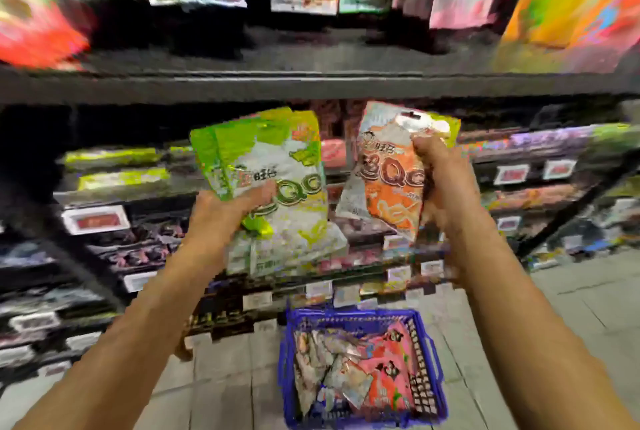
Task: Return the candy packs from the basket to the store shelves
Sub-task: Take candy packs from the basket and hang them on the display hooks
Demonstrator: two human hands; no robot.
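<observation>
Gripping green pack (pixel 273 166) — left hand (pixel 221 211), orange pack (pixel 388 170) — right hand (pixel 440 180)

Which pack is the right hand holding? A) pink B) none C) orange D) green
C: the right hand grips the orange candy pack by its edge, while the left hand holds the green candy packs; pink packs lie in the blue basket.
</observation>
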